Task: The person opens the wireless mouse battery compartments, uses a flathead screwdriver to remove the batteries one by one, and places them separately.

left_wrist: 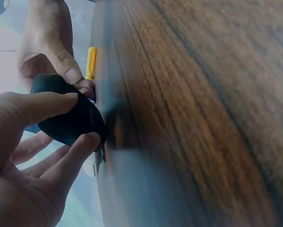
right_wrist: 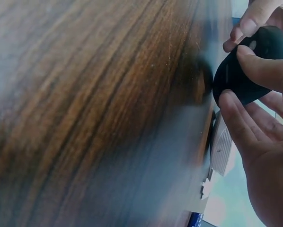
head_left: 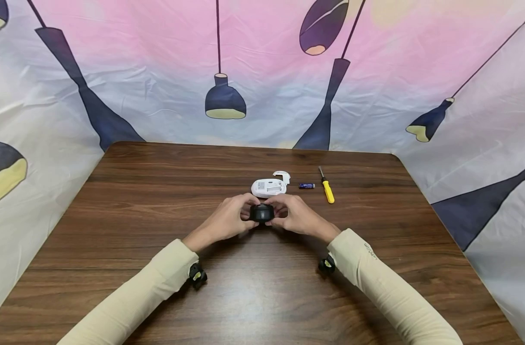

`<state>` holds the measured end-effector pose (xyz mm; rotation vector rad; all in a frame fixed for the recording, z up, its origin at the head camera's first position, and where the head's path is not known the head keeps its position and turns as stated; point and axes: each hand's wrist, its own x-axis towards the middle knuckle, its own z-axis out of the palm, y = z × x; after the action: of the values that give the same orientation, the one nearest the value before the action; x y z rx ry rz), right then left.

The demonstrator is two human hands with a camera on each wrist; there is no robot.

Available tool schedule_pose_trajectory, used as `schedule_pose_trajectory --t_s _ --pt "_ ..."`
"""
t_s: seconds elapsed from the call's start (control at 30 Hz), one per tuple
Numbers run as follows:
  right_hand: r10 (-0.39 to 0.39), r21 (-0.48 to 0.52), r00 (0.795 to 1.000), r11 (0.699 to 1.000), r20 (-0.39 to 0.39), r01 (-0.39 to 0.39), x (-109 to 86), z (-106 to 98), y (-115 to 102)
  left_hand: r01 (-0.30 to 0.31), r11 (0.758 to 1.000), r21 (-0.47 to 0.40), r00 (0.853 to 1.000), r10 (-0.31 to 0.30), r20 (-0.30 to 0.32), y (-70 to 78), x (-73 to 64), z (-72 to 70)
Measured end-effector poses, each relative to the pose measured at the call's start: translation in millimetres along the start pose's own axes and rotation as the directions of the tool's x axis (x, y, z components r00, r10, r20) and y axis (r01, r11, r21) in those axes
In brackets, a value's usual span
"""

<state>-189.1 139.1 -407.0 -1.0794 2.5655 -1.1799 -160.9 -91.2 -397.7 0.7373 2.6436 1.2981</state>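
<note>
Both hands hold a black computer mouse [head_left: 262, 214] between them, close over the table in front of the person. My left hand [head_left: 229, 216] pinches one side with thumb and fingers. On the opposite side my right hand [head_left: 299, 215] grips it the same way. In the left wrist view the black mouse [left_wrist: 68, 111] stands tilted, one end low by the tabletop. Just beyond the hands lies a white mouse [head_left: 262, 187], underside up, its battery slot uncovered. Its loose white cover [head_left: 282, 175] sits at the far right edge of that mouse.
A blue battery [head_left: 307, 186] lies right of the white mouse. Farther right is a screwdriver [head_left: 328, 191] with a yellow handle, its tip pointing away. Everything rests on a brown wood-grain table [head_left: 167, 182]; a printed cloth [head_left: 167, 72] hangs behind its far edge.
</note>
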Motion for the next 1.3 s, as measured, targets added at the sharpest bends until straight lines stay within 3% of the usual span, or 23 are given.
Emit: schedule_pose_trajectory --t_s 0.13,0.37,0.77,1.03,1.3 --pt "-0.011 0.021 1.0 1.0 -0.02 0.011 0.5 -0.5 0.1 0.003 1.0 -0.009 1.0 -0.004 -0.02 0.0 -0.1 -1.1" --pt "-0.01 0.035 0.998 0.999 -0.067 0.012 1.4 -2.2 -0.8 -0.018 0.999 0.048 0.997 0.022 -0.081 1.2 0.5 -4.0" --pt "-0.032 -0.018 0.992 0.999 -0.12 0.03 2.9 -4.3 -5.2 0.006 1.0 0.003 0.988 -0.005 -0.156 1.6 4.6 -4.5" --pt "-0.044 -0.028 0.988 0.999 -0.151 0.04 4.1 -2.1 -5.2 0.033 0.999 -0.01 0.987 -0.034 -0.156 2.2 5.1 -4.4" --pt "-0.005 0.002 0.986 1.0 -0.167 0.006 4.9 -0.9 -6.1 0.065 0.996 -0.066 0.985 -0.074 -0.155 1.9 6.9 -2.4"
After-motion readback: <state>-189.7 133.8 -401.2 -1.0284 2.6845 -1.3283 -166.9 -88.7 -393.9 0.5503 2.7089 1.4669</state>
